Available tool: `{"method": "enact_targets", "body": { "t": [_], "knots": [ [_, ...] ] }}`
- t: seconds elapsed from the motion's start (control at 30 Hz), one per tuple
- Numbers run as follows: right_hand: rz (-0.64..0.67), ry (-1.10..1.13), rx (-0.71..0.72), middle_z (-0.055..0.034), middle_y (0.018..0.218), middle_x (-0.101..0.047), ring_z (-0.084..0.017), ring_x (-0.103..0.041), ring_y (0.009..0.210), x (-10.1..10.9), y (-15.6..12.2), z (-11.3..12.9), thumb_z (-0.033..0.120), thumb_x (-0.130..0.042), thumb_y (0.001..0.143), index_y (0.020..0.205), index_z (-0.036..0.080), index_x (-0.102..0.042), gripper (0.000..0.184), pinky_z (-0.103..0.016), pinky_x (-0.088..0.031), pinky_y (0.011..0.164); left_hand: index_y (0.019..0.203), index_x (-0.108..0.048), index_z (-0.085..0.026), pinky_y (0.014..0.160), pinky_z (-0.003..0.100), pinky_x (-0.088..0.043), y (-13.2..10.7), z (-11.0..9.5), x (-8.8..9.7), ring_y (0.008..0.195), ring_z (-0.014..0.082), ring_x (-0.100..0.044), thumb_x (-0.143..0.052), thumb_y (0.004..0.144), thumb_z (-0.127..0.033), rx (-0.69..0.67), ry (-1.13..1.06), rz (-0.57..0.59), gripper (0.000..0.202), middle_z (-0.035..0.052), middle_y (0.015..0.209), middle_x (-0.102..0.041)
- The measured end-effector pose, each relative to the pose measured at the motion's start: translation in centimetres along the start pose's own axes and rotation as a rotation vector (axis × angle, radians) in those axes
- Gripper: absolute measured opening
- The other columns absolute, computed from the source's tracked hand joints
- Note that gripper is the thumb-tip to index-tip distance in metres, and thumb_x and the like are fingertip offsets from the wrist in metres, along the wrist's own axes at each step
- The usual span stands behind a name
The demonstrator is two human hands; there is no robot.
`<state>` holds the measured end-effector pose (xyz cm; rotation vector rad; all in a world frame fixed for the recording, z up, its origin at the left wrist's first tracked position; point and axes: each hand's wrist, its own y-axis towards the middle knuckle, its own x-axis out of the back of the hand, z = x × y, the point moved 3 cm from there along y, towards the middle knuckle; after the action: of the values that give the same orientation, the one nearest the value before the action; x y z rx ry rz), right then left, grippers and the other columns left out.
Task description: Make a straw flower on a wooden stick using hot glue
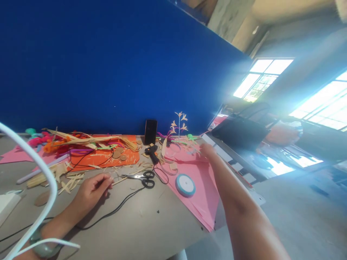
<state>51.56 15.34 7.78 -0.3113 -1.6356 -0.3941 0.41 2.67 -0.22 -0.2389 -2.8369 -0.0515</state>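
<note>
My left hand [94,188] is low over the grey table, thumb and fingers pressed together. Faint thin strands show at its fingertips, but I cannot make out what it holds. To its right lie black-handled scissors [146,177], blades pointing toward that hand. My right hand [207,150] is stretched out to the far right, over the back of the pink paper [200,177]. Its fingers are too small and blurred to read. Left of it stands a small stem with pale husk-like flowers [179,124]. A blue-rimmed ribbon spool [185,185] rests on the pink paper.
Behind the scissors are a black glue gun [152,153] with a cord and a phone [150,131] propped upright. Orange paper [127,159] bears dried husk strips [94,140] and scraps. A white curved tube [51,180] crosses the left foreground. A blue panel [114,65] backs the table.
</note>
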Motion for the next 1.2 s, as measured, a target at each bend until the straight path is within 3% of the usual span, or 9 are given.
{"method": "enact_targets", "body": {
  "t": [0.03, 0.2, 0.33, 0.4, 0.5, 0.7, 0.8, 1.0, 1.2],
  "knots": [
    [0.040, 0.001, 0.000, -0.0092, 0.120, -0.058, -0.021, -0.061, 0.100, -1.2, 0.6, -0.9, 0.032, -0.056, 0.092, 0.120, 0.016, -0.056, 0.032, -0.042, -0.053, 0.084, 0.072, -0.062, -0.018, 0.048, 0.021, -0.042, 0.0, 0.2, 0.0, 0.052, 0.0131, -0.055, -0.054, 0.081, -0.054, 0.006, 0.029, -0.001, 0.038, 0.0008, 0.060, -0.060],
    [0.078, 0.058, 0.047, -0.0093, 0.122, -0.057, -0.021, -0.060, 0.101, -5.5, 2.6, -3.3, 0.032, -0.055, 0.093, 0.121, 0.017, -0.055, 0.031, -0.042, -0.053, 0.085, 0.070, -0.063, -0.018, 0.049, 0.021, -0.044, 0.3, 1.1, 0.1, 0.053, 0.0138, -0.055, -0.053, 0.081, -0.056, 0.011, 0.064, -0.001, 0.040, 0.0014, 0.058, -0.060],
    [0.051, 0.124, 0.029, -0.0124, 0.103, -0.067, -0.024, -0.062, 0.095, -6.6, 4.0, -4.2, 0.025, -0.063, 0.085, 0.098, 0.013, -0.068, 0.019, -0.035, -0.049, 0.080, 0.070, -0.064, -0.018, 0.049, 0.022, -0.045, 0.3, 1.5, 0.1, 0.053, 0.0144, -0.055, -0.055, 0.079, -0.057, 0.026, 0.068, -0.017, 0.041, 0.0021, 0.061, -0.062],
    [0.019, 0.168, 0.018, -0.0132, 0.091, -0.070, -0.025, -0.063, 0.091, -6.4, 4.6, -4.7, 0.020, -0.065, 0.077, 0.080, 0.013, -0.072, 0.010, -0.032, -0.046, 0.075, 0.069, -0.064, -0.019, 0.048, 0.022, -0.045, 0.3, 1.5, 0.2, 0.052, 0.0145, -0.055, -0.056, 0.078, -0.058, 0.038, 0.061, -0.026, 0.041, 0.0019, 0.060, -0.062],
    [-0.034, 0.266, 0.002, -0.0117, 0.081, -0.072, -0.025, -0.064, 0.082, -5.6, 5.1, -5.7, 0.021, -0.062, 0.073, 0.070, 0.014, -0.073, 0.013, -0.030, -0.043, 0.068, 0.069, -0.063, -0.019, 0.049, 0.022, -0.046, 0.2, 1.2, 0.1, 0.052, 0.0148, -0.055, -0.056, 0.078, -0.058, 0.056, 0.048, -0.015, 0.041, 0.0017, 0.058, -0.061],
    [-0.232, 0.588, -0.045, -0.0121, 0.085, -0.072, -0.022, -0.063, 0.075, -2.6, 4.2, -6.8, 0.036, -0.049, 0.081, 0.093, 0.009, -0.073, 0.037, -0.029, -0.043, 0.064, 0.070, -0.064, -0.018, 0.047, 0.022, -0.045, 0.1, 0.5, 0.1, 0.051, 0.0142, -0.055, -0.056, 0.077, -0.058, 0.038, 0.021, -0.026, 0.041, 0.0018, 0.059, -0.061],
    [-0.281, 0.764, -0.035, -0.0130, 0.087, -0.072, -0.020, -0.063, 0.072, -1.0, 3.2, -6.6, 0.040, -0.052, 0.078, 0.093, 0.009, -0.072, 0.041, -0.029, -0.046, 0.065, 0.069, -0.063, -0.018, 0.048, 0.022, -0.044, 0.1, 0.3, 0.2, 0.052, 0.0141, -0.055, -0.056, 0.078, -0.056, 0.013, 0.031, -0.025, 0.040, 0.0014, 0.057, -0.060],
    [-0.204, 1.085, 0.067, -0.0145, 0.085, -0.072, -0.016, -0.061, 0.065, 0.7, 0.7, -3.7, 0.054, -0.061, 0.070, 0.085, 0.010, -0.072, 0.047, -0.027, -0.046, 0.058, 0.069, -0.062, -0.018, 0.049, 0.021, -0.042, 0.1, -0.2, 0.1, 0.051, 0.0132, -0.054, -0.056, 0.080, -0.053, -0.024, 0.030, -0.037, 0.038, 0.0007, 0.057, -0.059],
    [0.097, 1.301, 0.304, -0.0115, 0.086, -0.072, -0.016, -0.061, 0.067, 0.6, -4.0, 5.0, 0.053, -0.068, 0.068, 0.092, 0.014, -0.073, 0.046, -0.030, -0.049, 0.062, 0.069, -0.062, -0.017, 0.051, 0.021, -0.043, 0.1, -0.3, -0.2, 0.053, 0.0121, -0.054, -0.057, 0.080, -0.048, -0.071, -0.017, -0.018, 0.033, 0.0004, 0.061, -0.060]
  ]
}}
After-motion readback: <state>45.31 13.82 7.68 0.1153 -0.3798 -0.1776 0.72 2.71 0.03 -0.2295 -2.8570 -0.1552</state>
